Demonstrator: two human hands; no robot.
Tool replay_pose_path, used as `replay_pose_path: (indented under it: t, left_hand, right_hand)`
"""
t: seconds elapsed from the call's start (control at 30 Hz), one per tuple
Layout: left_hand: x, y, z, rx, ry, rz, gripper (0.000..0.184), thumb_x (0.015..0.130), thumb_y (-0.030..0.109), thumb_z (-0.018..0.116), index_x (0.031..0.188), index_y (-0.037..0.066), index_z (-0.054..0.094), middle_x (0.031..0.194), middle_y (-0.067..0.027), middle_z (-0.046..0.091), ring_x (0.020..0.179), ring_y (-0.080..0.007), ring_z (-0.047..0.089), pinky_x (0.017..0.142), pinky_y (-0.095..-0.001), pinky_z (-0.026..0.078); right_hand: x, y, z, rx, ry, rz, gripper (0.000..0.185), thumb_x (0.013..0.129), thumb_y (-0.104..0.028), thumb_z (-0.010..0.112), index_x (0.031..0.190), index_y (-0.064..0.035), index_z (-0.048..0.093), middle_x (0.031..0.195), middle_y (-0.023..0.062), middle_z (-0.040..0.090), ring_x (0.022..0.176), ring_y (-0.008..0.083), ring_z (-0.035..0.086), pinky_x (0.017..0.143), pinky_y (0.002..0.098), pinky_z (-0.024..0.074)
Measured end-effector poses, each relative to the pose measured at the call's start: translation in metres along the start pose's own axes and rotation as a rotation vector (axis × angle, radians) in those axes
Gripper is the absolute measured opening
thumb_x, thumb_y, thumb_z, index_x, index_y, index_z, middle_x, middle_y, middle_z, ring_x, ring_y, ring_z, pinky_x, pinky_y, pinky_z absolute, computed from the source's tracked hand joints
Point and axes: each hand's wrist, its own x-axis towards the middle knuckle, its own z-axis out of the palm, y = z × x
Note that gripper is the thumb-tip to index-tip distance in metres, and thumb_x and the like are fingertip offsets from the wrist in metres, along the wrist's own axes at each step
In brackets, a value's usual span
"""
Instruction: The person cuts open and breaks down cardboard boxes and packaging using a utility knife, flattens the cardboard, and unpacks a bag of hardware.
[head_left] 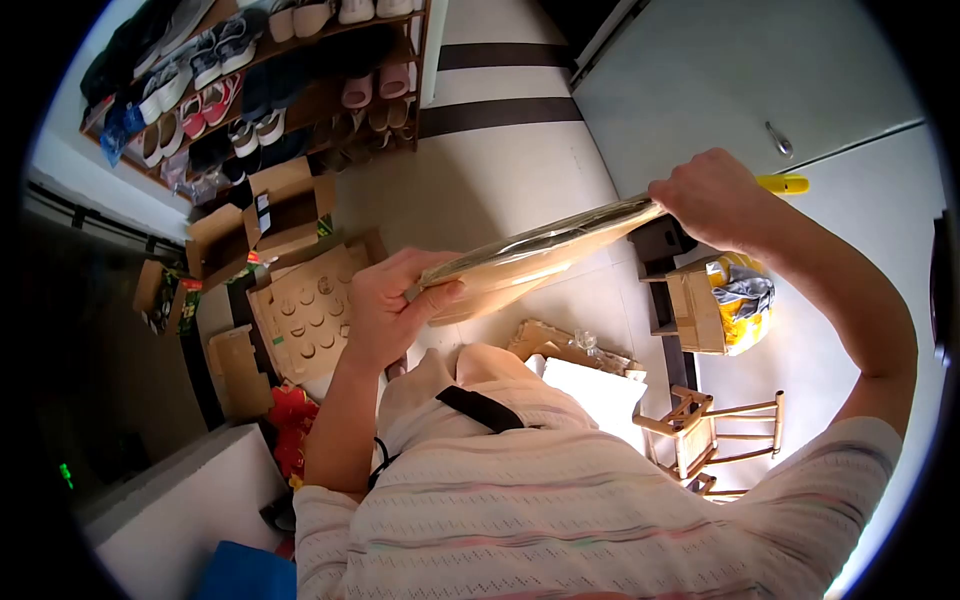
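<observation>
A flat cardboard box (540, 262) is held up in front of my body, its long upper edge covered with shiny clear tape. My left hand (385, 305) grips its left end, thumb on the near face and fingers behind. At the box's far right corner, my right hand (708, 198) is closed in a fist. A yellow handle (785, 184) sticks out behind the right wrist, seemingly from a tool in that fist; its working end is hidden.
A shoe rack (418, 85) stands at the back left, with open cardboard boxes (288, 205) below it. Flattened cardboard (310, 312) leans at the left. To the right are a carton (695, 310) with a yellow bag (742, 300), a wooden stool (692, 440) and a grey door (700, 90).
</observation>
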Motion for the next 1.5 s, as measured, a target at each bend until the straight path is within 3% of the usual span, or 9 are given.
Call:
replay_pose_path:
  t: [0.53, 0.63, 0.87, 0.97, 1.07, 1.17, 1.23, 1.37, 1.5]
  left_hand:
    - [-0.005, 0.014, -0.008, 0.092, 0.0, -0.185, 0.017, 0.072, -0.002, 0.065, 0.089, -0.001, 0.065, 0.077, -0.0064, 0.062, 0.066, -0.0119, 0.056, 0.058, -0.022, 0.042]
    - [-0.011, 0.012, -0.006, 0.031, 0.02, -0.067, 0.017, 0.072, -0.002, 0.065, 0.089, -0.001, 0.065, 0.077, -0.0068, 0.063, 0.067, -0.0128, 0.056, 0.059, -0.0224, 0.042]
    - [-0.011, 0.011, -0.005, 0.072, -0.015, -0.056, 0.019, 0.072, -0.004, 0.064, 0.091, -0.001, 0.065, 0.079, -0.0082, 0.063, 0.07, -0.0131, 0.057, 0.061, -0.0221, 0.043]
    - [-0.017, 0.003, -0.017, -0.026, 0.016, -0.113, 0.021, 0.071, -0.004, 0.064, 0.091, -0.001, 0.065, 0.08, -0.0077, 0.064, 0.071, -0.0127, 0.057, 0.062, -0.0219, 0.043]
    - [-0.024, -0.005, -0.036, -0.185, 0.082, -0.213, 0.023, 0.07, -0.004, 0.065, 0.093, -0.001, 0.064, 0.081, -0.0066, 0.064, 0.072, -0.0119, 0.057, 0.064, -0.0221, 0.043]
    - [-0.019, 0.004, -0.038, -0.105, -0.031, -0.24, 0.024, 0.07, -0.004, 0.066, 0.094, 0.0, 0.064, 0.081, -0.0054, 0.063, 0.072, -0.01, 0.057, 0.064, -0.0215, 0.043]
    - [-0.01, 0.013, -0.024, 0.031, -0.092, -0.159, 0.024, 0.071, -0.004, 0.066, 0.094, 0.0, 0.063, 0.08, -0.0046, 0.062, 0.071, -0.0091, 0.056, 0.062, -0.021, 0.043]
    - [-0.001, 0.021, -0.019, 0.124, -0.162, -0.178, 0.023, 0.072, 0.001, 0.068, 0.093, 0.0, 0.062, 0.079, -0.0036, 0.062, 0.066, -0.0084, 0.055, 0.057, -0.0206, 0.043]
    - [0.006, 0.028, -0.018, 0.192, -0.194, -0.145, 0.022, 0.073, 0.006, 0.069, 0.093, 0.0, 0.062, 0.077, -0.003, 0.061, 0.064, -0.0085, 0.055, 0.057, -0.021, 0.043]
  right_hand:
    - [-0.016, 0.087, 0.083, -0.026, 0.124, 0.14, 0.008, 0.082, -0.022, 0.055, 0.08, -0.0159, 0.059, 0.071, 0.0028, 0.059, 0.068, 0.0217, 0.06, 0.06, 0.0358, 0.0462]
    - [-0.027, 0.086, 0.077, 0.017, -0.019, 0.238, 0.009, 0.082, -0.021, 0.054, 0.084, -0.0189, 0.063, 0.076, 0.0009, 0.062, 0.076, 0.0208, 0.062, 0.064, 0.0353, 0.0476]
    - [-0.056, 0.125, 0.125, 0.039, 0.102, 0.338, 0.011, 0.083, -0.025, 0.054, 0.083, -0.0172, 0.062, 0.077, 0.0007, 0.062, 0.077, 0.0184, 0.062, 0.063, 0.0354, 0.0483]
    - [-0.073, 0.159, 0.15, -0.245, -0.246, 0.591, 0.011, 0.083, -0.025, 0.055, 0.087, -0.0166, 0.061, 0.074, 0.0011, 0.061, 0.078, 0.0193, 0.062, 0.062, 0.0364, 0.0489]
    - [-0.099, 0.181, 0.198, 0.117, 0.243, 0.742, 0.019, 0.082, -0.025, 0.058, 0.096, -0.0116, 0.059, 0.065, 0.0022, 0.058, 0.062, 0.0176, 0.06, 0.054, 0.0325, 0.0477]
    - [-0.074, 0.105, 0.151, 1.492, 0.43, 0.875, 0.033, 0.08, -0.027, 0.063, 0.103, -0.0047, 0.056, 0.059, 0.0022, 0.052, 0.047, 0.0119, 0.05, 0.044, 0.0278, 0.0432]
    - [-0.046, 0.047, 0.134, 1.784, 0.579, 0.892, 0.044, 0.078, -0.029, 0.067, 0.108, 0.0004, 0.053, 0.055, 0.0004, 0.047, 0.04, 0.0065, 0.04, 0.038, 0.0232, 0.0376]
    - [-0.01, -0.015, 0.119, 1.936, 0.85, 0.578, 0.025, 0.08, -0.016, 0.065, 0.101, -0.0024, 0.058, 0.053, -0.0023, 0.048, 0.043, 0.0041, 0.043, 0.039, 0.0206, 0.037]
    - [0.006, -0.03, 0.108, 1.914, 0.826, 0.317, 0.018, 0.082, -0.014, 0.064, 0.097, -0.0046, 0.06, 0.063, -0.0039, 0.051, 0.049, 0.0027, 0.045, 0.044, 0.0192, 0.0387]
